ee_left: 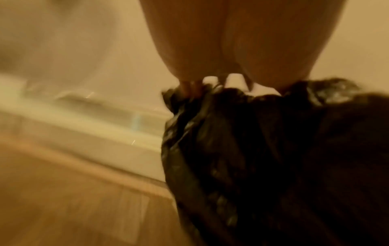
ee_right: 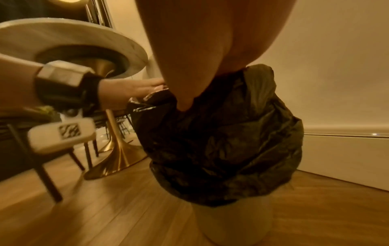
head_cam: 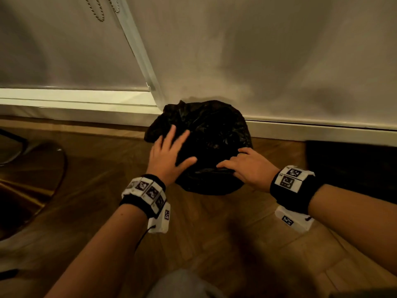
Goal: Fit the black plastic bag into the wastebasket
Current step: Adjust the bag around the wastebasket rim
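The wastebasket (ee_right: 233, 221) stood upright on the wooden floor (head_cam: 204, 233), long axis vertical, close to the white baseboard (head_cam: 311, 129) and pale wall (head_cam: 257, 50); the black bag (head_cam: 212, 134) was draped over its mouth and hung crumpled down its sides, leaving only the pale lower wall bare in the right wrist view. The left hand (head_cam: 166, 157) lay flat on the bag's left side, grip wide with fingers spread and straight; the right hand (head_cam: 247, 165) had its fingers curled, its grip pinching the bag's near edge at the rim. A round table (ee_right: 69, 38) on a gold pedestal stood to the left.
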`<state>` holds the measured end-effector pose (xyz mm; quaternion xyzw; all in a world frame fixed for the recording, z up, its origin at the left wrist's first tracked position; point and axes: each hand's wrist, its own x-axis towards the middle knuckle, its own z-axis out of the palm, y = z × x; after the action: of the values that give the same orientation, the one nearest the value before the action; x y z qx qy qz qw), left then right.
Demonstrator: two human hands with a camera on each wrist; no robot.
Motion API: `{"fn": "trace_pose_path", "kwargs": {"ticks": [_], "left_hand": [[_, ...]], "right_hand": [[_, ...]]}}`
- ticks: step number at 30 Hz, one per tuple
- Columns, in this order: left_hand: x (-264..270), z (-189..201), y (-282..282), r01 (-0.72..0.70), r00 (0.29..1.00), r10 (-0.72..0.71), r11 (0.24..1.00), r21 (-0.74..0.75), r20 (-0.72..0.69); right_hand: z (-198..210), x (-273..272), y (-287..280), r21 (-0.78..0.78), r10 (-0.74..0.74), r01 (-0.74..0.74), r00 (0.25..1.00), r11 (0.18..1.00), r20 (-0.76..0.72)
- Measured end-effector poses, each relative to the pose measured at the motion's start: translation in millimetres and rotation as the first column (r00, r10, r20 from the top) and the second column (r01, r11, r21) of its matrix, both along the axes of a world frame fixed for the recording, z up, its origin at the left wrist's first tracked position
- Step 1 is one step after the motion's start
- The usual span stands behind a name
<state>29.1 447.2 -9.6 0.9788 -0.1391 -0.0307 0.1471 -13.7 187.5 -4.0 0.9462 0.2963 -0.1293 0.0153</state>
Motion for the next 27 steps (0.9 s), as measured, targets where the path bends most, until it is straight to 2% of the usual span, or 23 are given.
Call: {"fn": "trace_pose_path", "kwargs": {"ticks": [1, 2, 3, 5, 9, 11, 13, 15, 17, 21, 24, 25, 27], "left_hand": [[-7, 0, 0, 0.073, 0.997, -0.075, 0.995, 0.061, 0.019], [-10, -2, 3, 0.122, 0.992, -0.122, 0.992, 0.04, 0.002], [-13, -6, 7, 0.137, 0.988, -0.14, 0.989, -0.046, -0.062], [-13, -12, 19, 0.041, 0.969, -0.109, 0.956, -0.291, -0.22], [-26, -13, 27, -0.206, 0.948, 0.058, 0.862, -0.463, -0.313], [-33, -8, 21, -0.322, 0.9, 0.11, 0.819, -0.475, -0.421], [-33, -4, 12, -0.309, 0.873, 0.112, 0.879, -0.363, -0.474], [-29, -6, 8, -0.248, 0.91, 0.122, 0.925, -0.287, -0.396], [-23, -8, 13, -0.249, 0.938, 0.173, 0.939, -0.237, -0.301], [-21, -7, 26, -0.301, 0.925, 0.25, 0.942, -0.15, -0.285], [-26, 9, 18, -0.188, 0.979, 0.165, 0.961, -0.204, -0.123], [-27, 17, 9, -0.105, 0.994, 0.098, 0.98, -0.171, -0.049], [-29, 28, -11, 0.087, 0.996, -0.087, 0.996, -0.006, 0.026]], "right_hand": [[2, 2, 0, 0.014, -0.011, 0.011, 1.0, 1.0, -0.006], [2, 5, -1, 0.018, -0.028, 0.028, 1.0, 0.999, -0.004], [2, 9, -3, 0.014, -0.046, 0.046, 0.999, 0.999, 0.004], [-1, 12, -5, 0.001, -0.087, 0.087, 0.996, 0.996, 0.019], [5, 2, -4, 0.13, -0.137, 0.131, 0.99, 0.983, 0.038], [8, -2, 0, 0.151, -0.116, 0.109, 0.993, 0.983, 0.037], [7, -4, 3, 0.156, -0.108, 0.111, 0.994, 0.982, -0.031], [8, -3, 4, 0.189, -0.137, 0.153, 0.986, 0.97, -0.097], [10, 1, 0, 0.175, -0.154, 0.168, 0.984, 0.97, -0.093], [6, 3, -12, 0.175, -0.111, 0.118, 0.993, 0.978, -0.048], [7, 4, -14, 0.14, -0.058, 0.06, 0.998, 0.988, -0.017], [8, 4, -14, 0.128, -0.049, 0.048, 0.999, 0.991, 0.002], [12, 5, -16, 0.125, -0.04, 0.035, 0.998, 0.992, 0.038]]}}
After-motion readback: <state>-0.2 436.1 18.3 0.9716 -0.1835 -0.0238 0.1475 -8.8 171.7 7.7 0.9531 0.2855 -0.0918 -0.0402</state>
